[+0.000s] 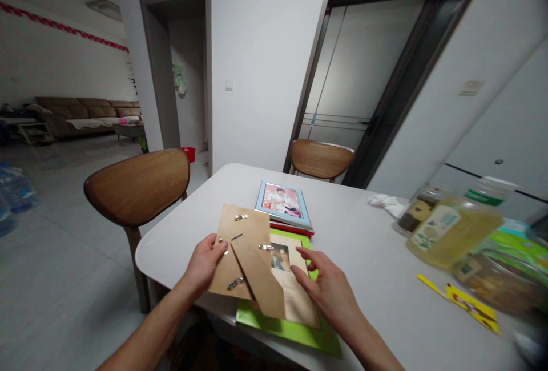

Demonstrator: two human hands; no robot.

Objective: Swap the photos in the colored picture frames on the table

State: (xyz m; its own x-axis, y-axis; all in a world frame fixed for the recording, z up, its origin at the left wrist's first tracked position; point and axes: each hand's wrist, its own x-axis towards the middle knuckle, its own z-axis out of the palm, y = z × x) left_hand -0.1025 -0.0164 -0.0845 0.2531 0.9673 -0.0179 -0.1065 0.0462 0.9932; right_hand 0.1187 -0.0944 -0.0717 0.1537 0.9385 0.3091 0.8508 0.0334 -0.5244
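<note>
My left hand (204,262) grips the left edge of a brown backing board (226,234) with metal clips and a fold-out stand. The board covers the left part of a green picture frame (299,334) lying at the table's front edge. Inside the frame, a beige sheet with a small photo (280,257) shows. Over the frame's right side is my right hand (327,279), its thumb and fingers apart, holding nothing. Behind the green frame, a light blue frame with a pink picture (281,200) rests on something red.
On the right of the white table (363,234) are a large bottle of yellow liquid (456,228), a jar (422,211), a clear container (500,279), yellow packaging (471,305) and a crumpled tissue (387,204). Wooden chairs (143,185) stand at the left and far sides.
</note>
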